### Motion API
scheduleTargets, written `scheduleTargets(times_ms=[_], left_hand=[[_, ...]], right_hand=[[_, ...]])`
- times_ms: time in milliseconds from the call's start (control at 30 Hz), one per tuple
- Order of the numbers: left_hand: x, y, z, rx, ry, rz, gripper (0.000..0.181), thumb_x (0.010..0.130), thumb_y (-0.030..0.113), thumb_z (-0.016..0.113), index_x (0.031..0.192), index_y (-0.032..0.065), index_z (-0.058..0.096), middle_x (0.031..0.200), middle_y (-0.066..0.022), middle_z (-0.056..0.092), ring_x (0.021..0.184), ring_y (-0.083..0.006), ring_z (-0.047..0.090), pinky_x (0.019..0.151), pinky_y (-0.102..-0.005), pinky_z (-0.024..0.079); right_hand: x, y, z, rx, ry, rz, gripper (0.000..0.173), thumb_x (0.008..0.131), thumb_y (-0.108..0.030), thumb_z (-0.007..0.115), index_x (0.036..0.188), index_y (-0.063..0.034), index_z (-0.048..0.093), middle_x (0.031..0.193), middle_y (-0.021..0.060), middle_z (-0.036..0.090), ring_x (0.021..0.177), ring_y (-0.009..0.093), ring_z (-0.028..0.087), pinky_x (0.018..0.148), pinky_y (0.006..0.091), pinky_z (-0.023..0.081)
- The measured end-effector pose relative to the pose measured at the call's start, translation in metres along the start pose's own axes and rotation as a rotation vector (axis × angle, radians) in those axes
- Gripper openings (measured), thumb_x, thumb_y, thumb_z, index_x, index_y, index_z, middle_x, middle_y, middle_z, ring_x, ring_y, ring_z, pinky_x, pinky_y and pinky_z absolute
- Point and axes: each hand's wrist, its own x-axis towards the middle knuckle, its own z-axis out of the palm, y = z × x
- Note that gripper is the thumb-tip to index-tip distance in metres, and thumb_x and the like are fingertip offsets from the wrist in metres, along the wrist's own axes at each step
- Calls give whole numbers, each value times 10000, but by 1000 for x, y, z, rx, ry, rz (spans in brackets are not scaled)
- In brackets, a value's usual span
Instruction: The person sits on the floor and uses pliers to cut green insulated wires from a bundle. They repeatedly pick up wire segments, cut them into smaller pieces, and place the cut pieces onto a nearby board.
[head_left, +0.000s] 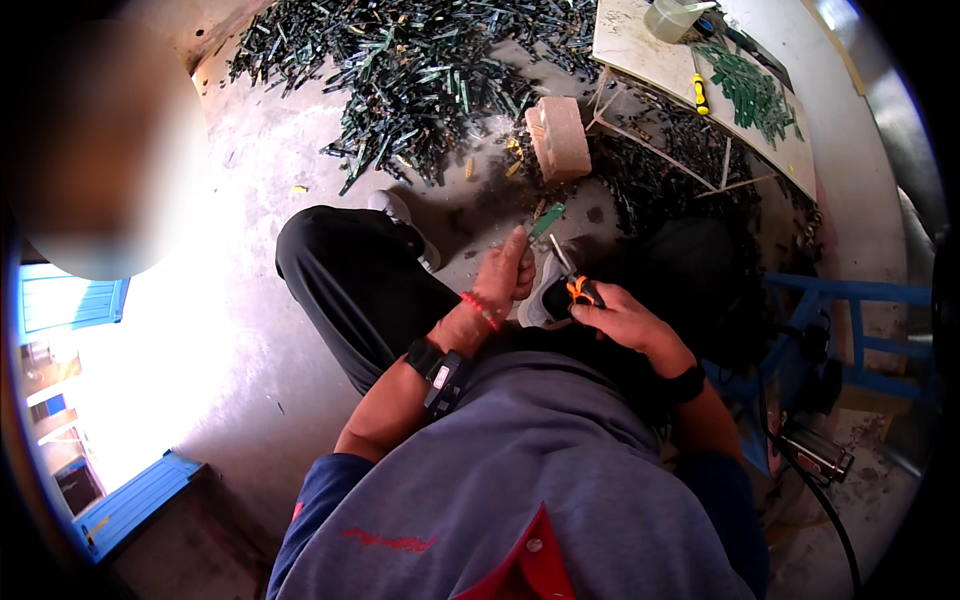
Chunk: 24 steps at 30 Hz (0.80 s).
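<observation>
My left hand (504, 271) grips one end of a narrow green strip (546, 222), which looks like a piece of circuit board. The strip's free end points up and away from me. In my right hand (622, 319) is a pair of pliers (580, 289) with orange and black handles. Their metal jaws point toward the strip, with a small gap between the two. Whether the jaws are parted is too small to tell. Both hands are held above my lap, over a light-coloured shoe (537, 304).
Dark green strips lie heaped on the floor (420, 90). A pinkish brick block (562, 139) stands before me. On the low white table (637, 45) are green strips (750, 97), a yellow-black screwdriver (700, 94) and a plastic cup (667, 21). A blue frame (855, 292) stands right, near a black cable (825, 495).
</observation>
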Motion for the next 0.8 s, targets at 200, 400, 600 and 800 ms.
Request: scheduleTargets(times_ms=[200, 400, 600, 800], left_hand=[[3, -4, -4, 68, 27, 49, 487, 938, 503, 477, 657, 112, 402, 549, 5, 360, 425, -94, 288, 386, -237, 224], [4, -6, -7, 92, 60, 72, 491, 942, 498, 473, 649, 110, 403, 554, 6, 361, 435, -93, 294, 385, -235, 227], [10, -13, -14, 173, 42, 142, 500, 948, 503, 457, 643, 109, 414, 538, 5, 368, 421, -92, 299, 370, -239, 220], [9, -14, -12, 245, 52, 180, 513, 957, 498, 439, 628, 104, 420, 523, -3, 384, 399, -95, 302, 363, -249, 224]], right_hand=[[12, 0, 7, 32, -28, -55, 287, 861, -291, 599, 980, -33, 555, 766, 14, 534, 646, 95, 505, 539, 253, 435], [18, -3, 6, -29, -44, -58, 229, 852, -255, 596, 854, -33, 541, 725, 13, 523, 640, 101, 482, 570, 263, 412], [21, 4, 7, -10, -36, -146, 196, 841, -212, 583, 789, -28, 539, 672, 4, 503, 635, 105, 458, 584, 274, 379], [13, -4, 10, 21, 25, -118, 164, 831, -184, 562, 858, -24, 541, 687, 23, 526, 656, 125, 500, 610, 278, 408]])
